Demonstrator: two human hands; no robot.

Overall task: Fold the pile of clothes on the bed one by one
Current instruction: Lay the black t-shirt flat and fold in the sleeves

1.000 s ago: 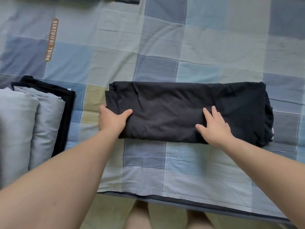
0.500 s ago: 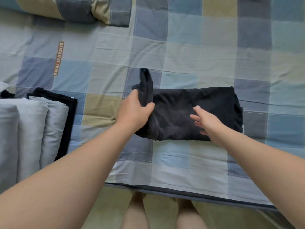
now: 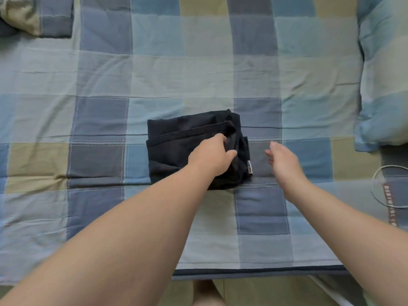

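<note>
Head view, starting at the far left corner: a bunched checked quilt lies there, partly cut off by the edge. A checked bedspread in blue, grey and olive squares stretches flat across the whole scene, creased here and there.

The black garment sits on the bedspread about the middle, folded into a compact, roughly square bundle. A folded edge runs across its far part, and a small white tag sticks out at its near right corner.

My left hand reaches in from the near left and lies on the right part of the bundle. My fingers are curled over the fabric and my thumb presses in from the near side, so I have the cloth at that right edge pinched. My right hand is just to the right of the garment, above the bedspread and not touching the cloth. Its fingers are loose and slightly bent and it holds nothing.

Further right, a pillow in the same check lies along the right side. Nearer than it, a thin pale cable loops over the bedspread.
</note>
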